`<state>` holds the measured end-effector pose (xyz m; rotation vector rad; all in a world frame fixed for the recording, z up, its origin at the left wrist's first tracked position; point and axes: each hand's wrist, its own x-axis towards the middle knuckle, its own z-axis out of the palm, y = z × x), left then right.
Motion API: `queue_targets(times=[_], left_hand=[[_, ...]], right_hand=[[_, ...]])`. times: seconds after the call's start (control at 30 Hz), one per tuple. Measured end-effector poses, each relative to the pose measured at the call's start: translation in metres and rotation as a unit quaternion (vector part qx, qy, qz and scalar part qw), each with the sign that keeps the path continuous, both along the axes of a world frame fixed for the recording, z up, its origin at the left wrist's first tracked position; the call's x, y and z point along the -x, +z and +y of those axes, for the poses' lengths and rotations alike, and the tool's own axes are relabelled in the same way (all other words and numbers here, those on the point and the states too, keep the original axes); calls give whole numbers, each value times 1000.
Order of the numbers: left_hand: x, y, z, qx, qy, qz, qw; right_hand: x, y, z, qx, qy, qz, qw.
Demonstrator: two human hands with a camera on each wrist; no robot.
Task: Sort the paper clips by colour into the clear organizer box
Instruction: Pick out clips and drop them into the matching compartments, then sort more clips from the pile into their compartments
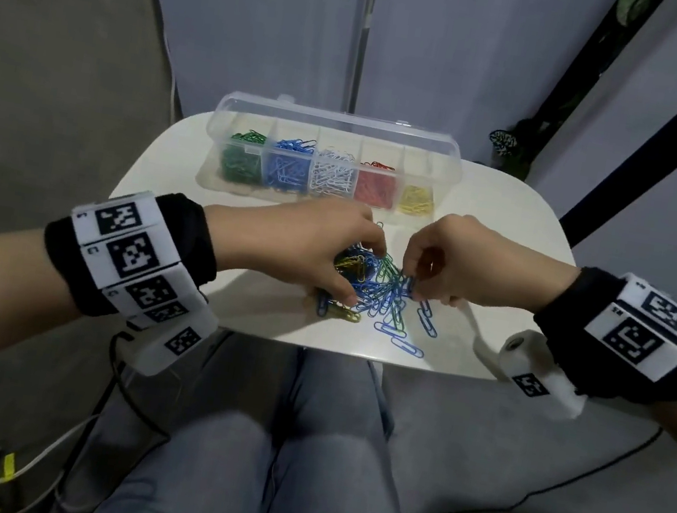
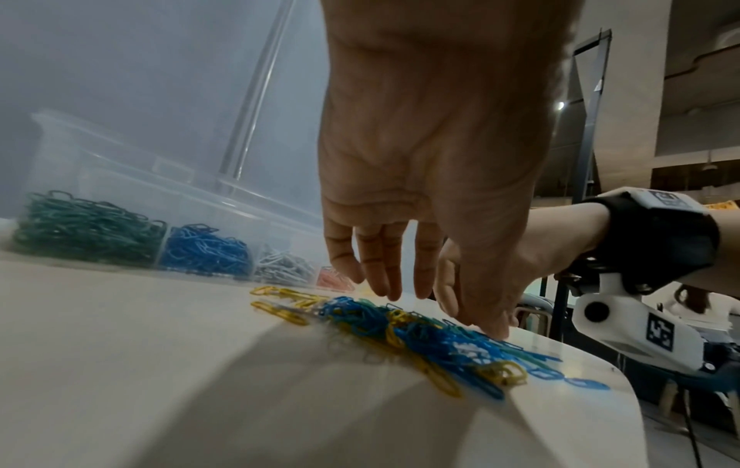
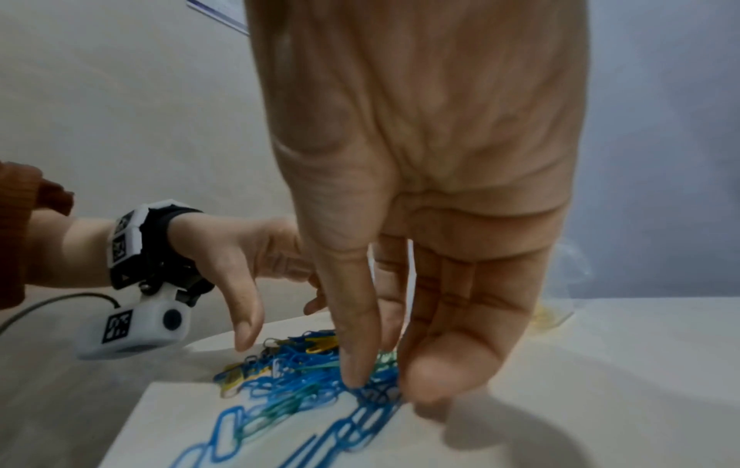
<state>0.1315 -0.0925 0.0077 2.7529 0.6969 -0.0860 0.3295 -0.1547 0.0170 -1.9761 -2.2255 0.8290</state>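
Right grip [image 3: 376,384] pinching blue clips [image 3: 372,394] at pile edge [image 1: 379,294]

Indoor recording corner: small white table [image 1: 510,221], grey partition walls [image 1: 254,21].

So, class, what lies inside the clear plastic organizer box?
The clear plastic organizer box holds, left to right, green, blue, white, red and yellow paper clips. Lower layers stay hidden.
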Motion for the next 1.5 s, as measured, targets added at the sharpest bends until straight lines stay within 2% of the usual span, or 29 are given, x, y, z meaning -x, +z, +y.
queue_targets(times=[0.13,0.4,0.6,0.73,0.93,1.33,1.5], left_hand=[[-2,0,5,3,18,-8,1000],[17,0,30,7,124,23,992],[19,-1,26,12,125,32,992],[18,-1,25,14,119,10,993],[24,1,26,9,106,6,994],[30,-3,29,27,103,-10,994],[25,0,28,46,108,-30,993]], right_hand=[[-1,4,-8,-35,65,-26,997],[-1,1,-7,-55,37,-19,998],[19,1,7,-69,62,-28,995],[34,0,15,-91,111,-9,990],[44,-5,28,-94,170,-37,980],[42,-9,36,-73,111,-27,991],[29,-6,38,-25,19,73,997]])
